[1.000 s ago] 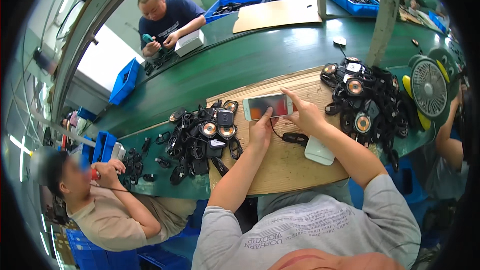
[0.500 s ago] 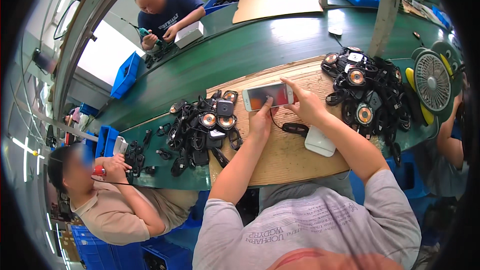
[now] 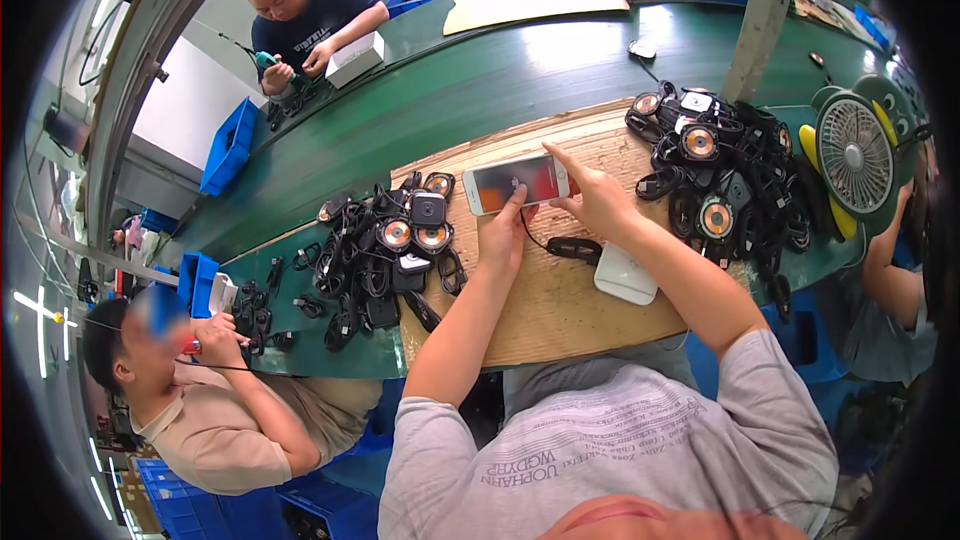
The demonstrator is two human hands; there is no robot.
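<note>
A white-framed smartphone [image 3: 490, 187] lies sideways between my two hands, held above the cardboard. My left hand [image 3: 500, 237] grips its lower edge, the thumb resting on the lit screen. At the right end, my right hand [image 3: 603, 202] holds the phone with fingers at its upper corner and lower edge. A black cable [image 3: 574, 247] coiled in a bundle lies just below, its lead running up to the phone and my left hand. Under my right forearm sits a white rounded box-like device [image 3: 626, 274], partly covered by the arm.
Piles of black cabled round pucks with coppery coils lie left [image 3: 397, 233] and right [image 3: 716, 219] on the cardboard sheet [image 3: 560, 315]. A fan [image 3: 855, 155] stands at the right. Co-workers sit left and across the green belt [image 3: 400, 105]; blue bins [image 3: 229, 147] line it.
The whole view has shifted slightly, so the scene appears further left. My left thumb has moved a little up the phone's screen. Both hands still hold the phone.
</note>
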